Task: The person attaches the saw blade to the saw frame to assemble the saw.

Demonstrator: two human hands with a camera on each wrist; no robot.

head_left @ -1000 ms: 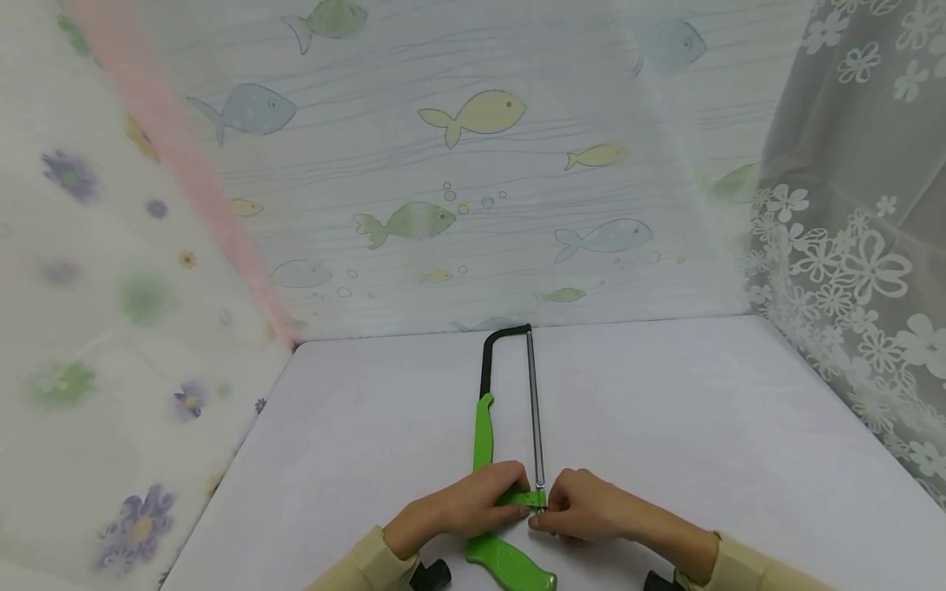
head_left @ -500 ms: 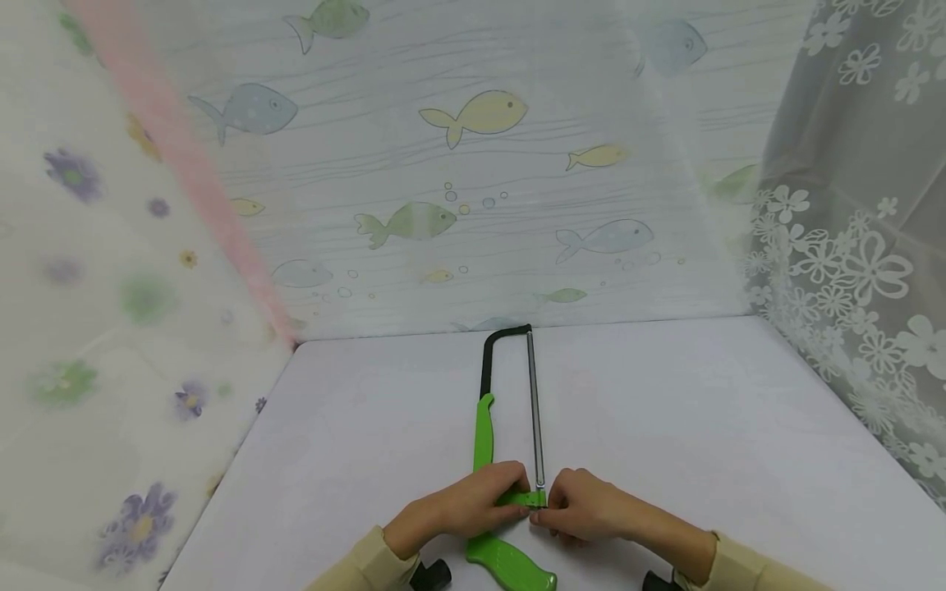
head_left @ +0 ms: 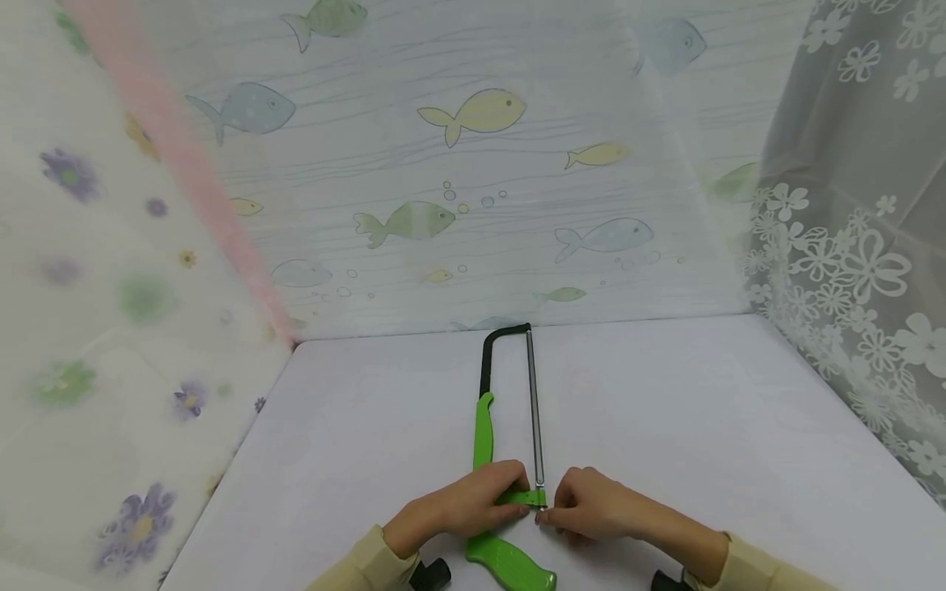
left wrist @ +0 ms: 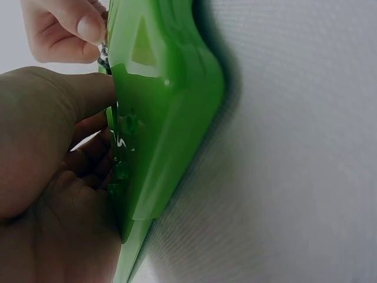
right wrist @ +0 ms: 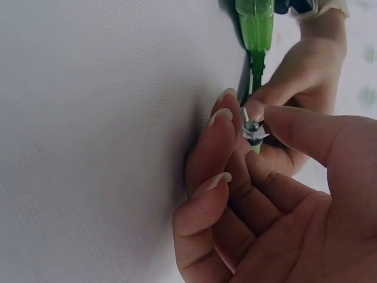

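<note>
A hacksaw with a green handle (head_left: 510,565) and a black front bow (head_left: 486,365) lies flat on the white table, its blade (head_left: 535,406) along the right side. My left hand (head_left: 473,501) grips the green lower arm of the frame; its thumb presses the green body (left wrist: 168,124) in the left wrist view. At the near end of the blade, my right hand (head_left: 594,502) has thumb and forefinger around a small metal wing nut (right wrist: 253,131). The other right fingers (right wrist: 203,203) are curled beside it. Part of the frame is hidden behind the left hand.
The white table (head_left: 680,410) stretches around the saw. A fish-print curtain (head_left: 517,189) hangs at its back edge, with a flowered sheet (head_left: 111,328) on the left and a lace curtain (head_left: 850,246) on the right. Black camera mounts (head_left: 431,574) sit by the wrists.
The right hand has shifted slightly right, and its fingertips have changed position at the wing nut, which shows more now. The left hand and the hacksaw have stayed still.
</note>
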